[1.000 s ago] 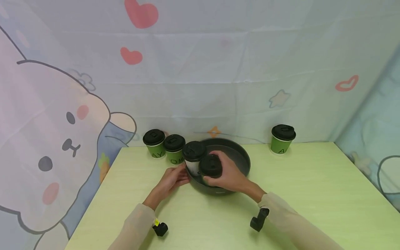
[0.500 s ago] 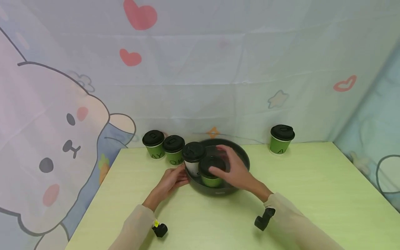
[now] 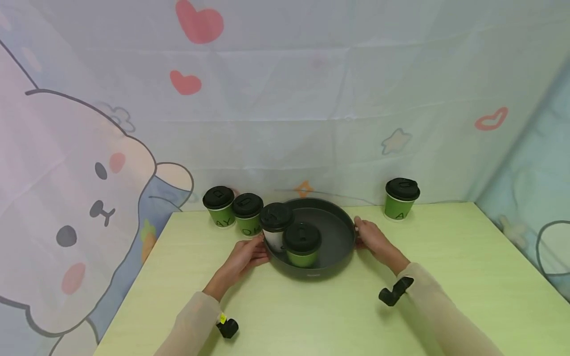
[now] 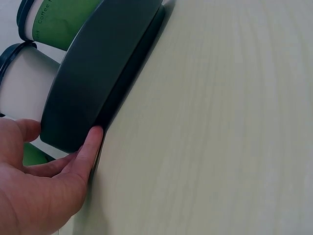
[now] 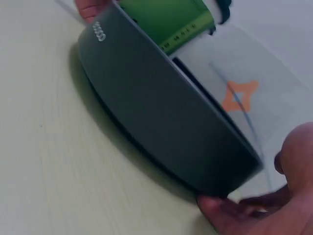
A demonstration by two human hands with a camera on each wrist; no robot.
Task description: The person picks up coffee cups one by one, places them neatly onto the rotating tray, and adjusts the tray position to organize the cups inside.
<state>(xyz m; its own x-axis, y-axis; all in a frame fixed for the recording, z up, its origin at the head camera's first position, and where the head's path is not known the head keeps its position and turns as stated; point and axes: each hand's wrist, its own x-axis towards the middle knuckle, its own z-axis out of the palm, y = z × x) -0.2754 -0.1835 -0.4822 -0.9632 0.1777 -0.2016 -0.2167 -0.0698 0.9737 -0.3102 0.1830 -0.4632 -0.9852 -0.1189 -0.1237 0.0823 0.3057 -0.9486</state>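
Observation:
A round dark pan point(image 3: 335, 237) sits on the table between both hands. In its left part stand a white paper cup point(image 3: 273, 239) and a green paper cup point(image 3: 303, 259), both with black lids. My left hand point(image 3: 244, 257) pinches the pan's left side, thumb at the rim and fingertips low on the wall in the left wrist view. At the opposite side is my right hand point(image 3: 376, 242). The right wrist view shows its fingertips touching the pan's base, while a small gap shows between the thumb point(image 5: 299, 152) and the rim.
Two lidded green cups, one lettered AY point(image 3: 221, 215) and one OK point(image 3: 249, 223), stand just left of the pan. Another green cup marked A point(image 3: 398, 207) stands at the back right. A printed cloth point(image 3: 347, 99) hangs behind the table point(image 3: 445, 277).
My right hand has let go of the green cup inside the pan and moved right to the pan's side. The left hand has stayed at the pan.

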